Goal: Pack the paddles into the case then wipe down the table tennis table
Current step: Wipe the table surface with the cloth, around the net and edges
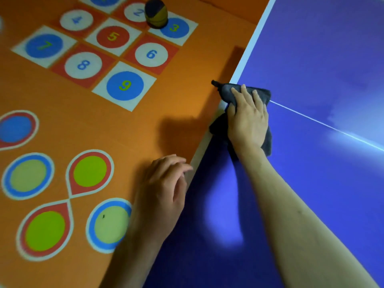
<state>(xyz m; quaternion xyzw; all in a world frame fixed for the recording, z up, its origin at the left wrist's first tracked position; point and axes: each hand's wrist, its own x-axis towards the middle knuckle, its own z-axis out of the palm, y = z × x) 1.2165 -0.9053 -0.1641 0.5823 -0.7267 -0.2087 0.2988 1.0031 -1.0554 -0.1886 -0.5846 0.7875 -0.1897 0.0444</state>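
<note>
The blue table tennis table (322,59) fills the right side of the view, with a white edge line and a thin white centre line. My right hand (248,119) presses flat on a dark grey cloth (226,92) at the table's left edge, where the centre line meets the border. One corner of the cloth hangs past the edge. My left hand (164,190) hovers beside the table's edge lower down, fingers loosely curled and apart, holding nothing. No paddles or case are in view.
Beside the table lies an orange floor (182,96) with numbered squares (124,86) and coloured circles (89,171). A dark and yellow rounded object (156,13) stands on the squares at the top.
</note>
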